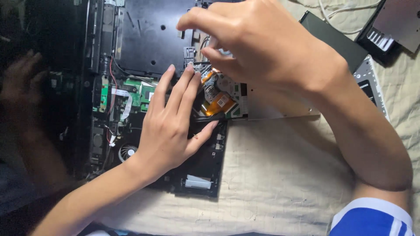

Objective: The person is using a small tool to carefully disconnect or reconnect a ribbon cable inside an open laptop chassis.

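Note:
An opened black laptop base (pixel 148 39) lies on a cream quilted cloth (pixel 280 175), its green circuit board (pixel 142 91), wires and small fan (pixel 127 151) exposed. My left hand (pixel 173 122) rests flat on the base, fingers spread and pointing up beside an optical drive (pixel 227 94) with an orange ribbon cable. My right hand (pixel 258 39) hovers above the drive's inner end with fingers curled and pinched; whether it holds a small part is hidden.
A dark flat panel (pixel 337 39) leans at the upper right. Another grey drive-like unit (pixel 393 26) and a white cable (pixel 345 11) lie in the top right corner. A dim reflection of a hand (pixel 22 83) shows on the dark left side.

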